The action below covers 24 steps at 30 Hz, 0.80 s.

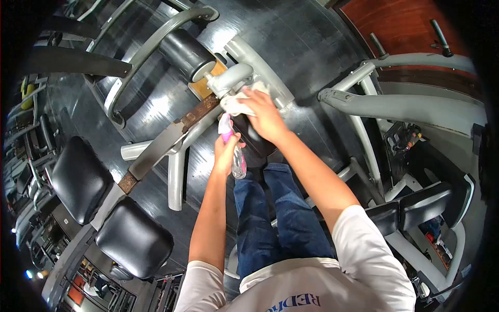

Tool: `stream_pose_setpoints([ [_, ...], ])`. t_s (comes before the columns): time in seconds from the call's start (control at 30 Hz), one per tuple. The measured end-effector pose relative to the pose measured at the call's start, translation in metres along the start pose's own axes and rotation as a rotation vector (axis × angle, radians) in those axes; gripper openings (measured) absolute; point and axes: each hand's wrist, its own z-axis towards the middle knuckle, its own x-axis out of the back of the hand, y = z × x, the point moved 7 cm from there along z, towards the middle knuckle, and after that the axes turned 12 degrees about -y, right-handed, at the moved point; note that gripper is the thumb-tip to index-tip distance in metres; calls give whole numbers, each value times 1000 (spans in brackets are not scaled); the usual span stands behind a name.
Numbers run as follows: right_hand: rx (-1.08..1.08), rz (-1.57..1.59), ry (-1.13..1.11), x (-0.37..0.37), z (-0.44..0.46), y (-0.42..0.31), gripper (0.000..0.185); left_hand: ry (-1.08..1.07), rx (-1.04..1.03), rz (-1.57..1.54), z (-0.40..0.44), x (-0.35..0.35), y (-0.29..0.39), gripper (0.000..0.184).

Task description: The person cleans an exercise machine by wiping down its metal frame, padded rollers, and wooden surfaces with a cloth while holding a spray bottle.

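My left hand (226, 154) is wrapped round a clear spray bottle (239, 165) with a white and pink trigger head, held upright-ish in front of my legs. Just above it, my right hand (262, 114) presses a white cloth (239, 104) against the grey metal frame of an exercise machine (235, 77). The cloth is bunched under my fingers, and part of it shows past the fingertips. Beside the cloth, a black padded roller (187, 53) is fixed to the same machine. The machine's beam (200, 113) has brown worn patches and runs down to the left.
Two black seat pads (134, 236) sit at the lower left. Another grey machine frame (395, 106) stands on the right, with black pads (426, 205) below it. Curved grey bars (150, 49) rise at the upper left. Dark flooring (317, 47) lies underneath.
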Motion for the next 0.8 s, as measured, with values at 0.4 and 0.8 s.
stream_pose_setpoints([
  [0.4, -60, -207, -280, -17, -127, 23, 66, 127, -65, -237, -26, 10, -28, 53],
  [0.8, -498, 240, 322, 37, -139, 42, 36, -10, 100, -171, -36, -22, -53, 61],
])
